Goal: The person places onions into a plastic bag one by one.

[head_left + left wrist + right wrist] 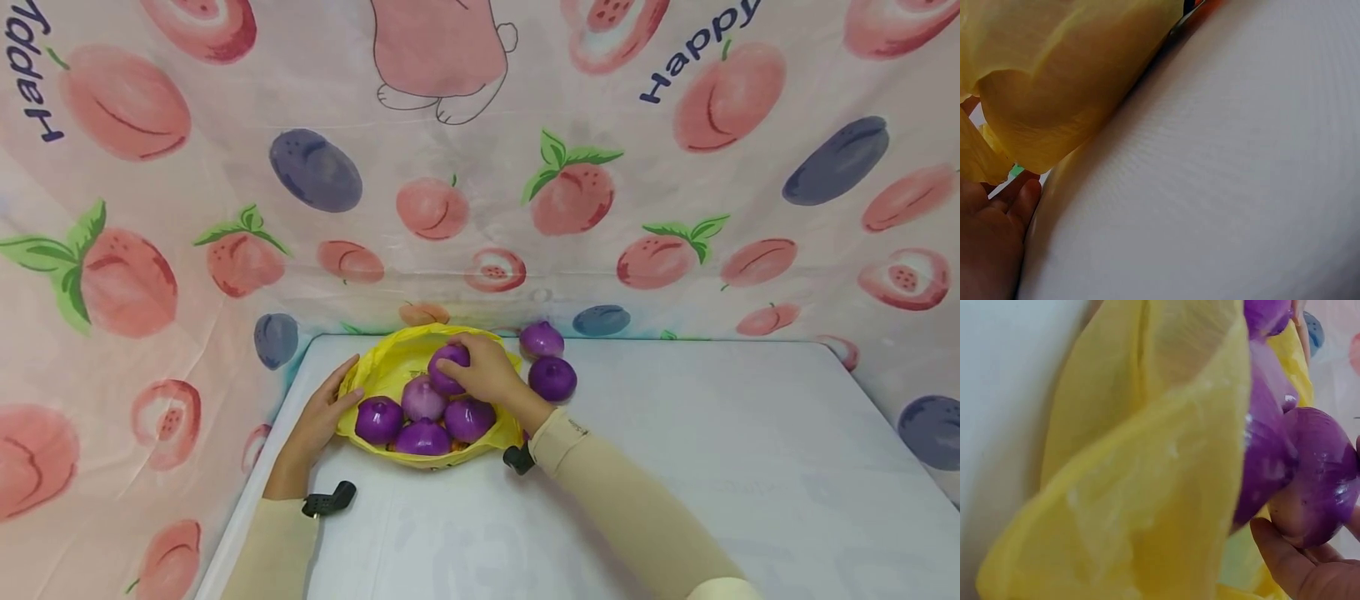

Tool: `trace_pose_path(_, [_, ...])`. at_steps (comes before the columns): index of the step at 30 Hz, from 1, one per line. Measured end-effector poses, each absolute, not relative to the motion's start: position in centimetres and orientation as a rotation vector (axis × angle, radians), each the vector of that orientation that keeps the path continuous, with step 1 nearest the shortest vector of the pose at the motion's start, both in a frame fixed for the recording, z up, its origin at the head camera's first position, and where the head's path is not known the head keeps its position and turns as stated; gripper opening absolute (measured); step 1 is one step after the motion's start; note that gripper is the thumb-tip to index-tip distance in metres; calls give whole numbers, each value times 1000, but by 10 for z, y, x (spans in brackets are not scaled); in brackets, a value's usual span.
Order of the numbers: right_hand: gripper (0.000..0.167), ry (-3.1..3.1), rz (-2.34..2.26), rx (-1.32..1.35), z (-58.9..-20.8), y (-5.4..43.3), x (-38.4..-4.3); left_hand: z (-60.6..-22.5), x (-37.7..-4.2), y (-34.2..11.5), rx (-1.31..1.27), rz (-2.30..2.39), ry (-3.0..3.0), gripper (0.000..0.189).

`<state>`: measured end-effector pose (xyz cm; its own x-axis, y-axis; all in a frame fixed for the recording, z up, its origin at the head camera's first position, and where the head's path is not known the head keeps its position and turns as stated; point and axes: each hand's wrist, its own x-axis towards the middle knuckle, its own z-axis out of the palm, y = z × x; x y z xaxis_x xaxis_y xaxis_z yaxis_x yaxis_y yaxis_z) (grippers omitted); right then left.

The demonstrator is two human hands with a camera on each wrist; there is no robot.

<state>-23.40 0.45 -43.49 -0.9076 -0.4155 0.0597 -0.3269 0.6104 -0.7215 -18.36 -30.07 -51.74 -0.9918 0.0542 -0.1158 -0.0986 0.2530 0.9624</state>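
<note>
Yellow plastic bag (386, 371) is set, mouth open, on a white table (712, 450). One purple onion (1316, 475) is clasped by the right hand (489, 371) at the bag's mouth; four bagged onions (379, 420) are seen just beside it. Two loose onions (553, 380) are grouped right of the bag. Bag's rim is touched by the left hand (324, 414), thumb and fingers apart; whether it is gripped cannot be told.

Bag (386, 362) at back left of table (675, 467). Onions (423, 437) in it. Two loose onions (552, 379) right of it, one behind the other.
</note>
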Motion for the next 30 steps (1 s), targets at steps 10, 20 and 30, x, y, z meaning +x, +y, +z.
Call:
trace_pose_path(10, [48, 2735, -1159, -558, -437, -4, -235, -520, -185, -301, -28, 1852, 2390, 64])
trace_pose_path(20, [49, 2752, -1089, -528, -442, -7, -239, -519, -183, -303, -26, 1828, 2400, 65])
trace_pose_path(30, [48, 2748, -1045, -502, -450, -6, -241, -515, -182, -301, -34, 1819, 2408, 65])
